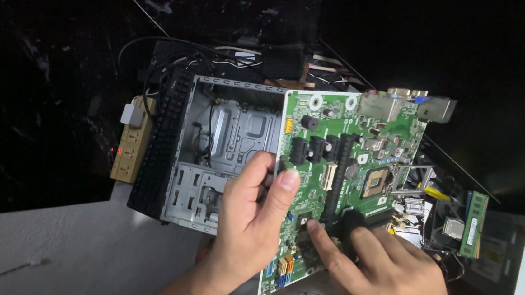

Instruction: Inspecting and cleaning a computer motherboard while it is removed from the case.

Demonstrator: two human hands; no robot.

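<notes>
Green motherboard [341,172] is being gripped at its 9 o'clock edge by the left hand [250,218]; right hand [384,269] is pressing a black round object [351,223], fingers spread. Empty metal computer case [225,144] is lying at 9 o'clock, memory stick [474,223] at 3 o'clock.

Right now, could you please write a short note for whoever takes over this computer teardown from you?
Left hand: grips the left edge of the green motherboard, thumb on top, holding it tilted over the case.
Right hand: rests on the board's lower part, index fingertip pressed near a small black round part.
Done: the board is out of the open metal case, which lies underneath.
Left: the board is not yet set down. A loose memory stick lies at the right; a power strip lies left of the case.
</notes>
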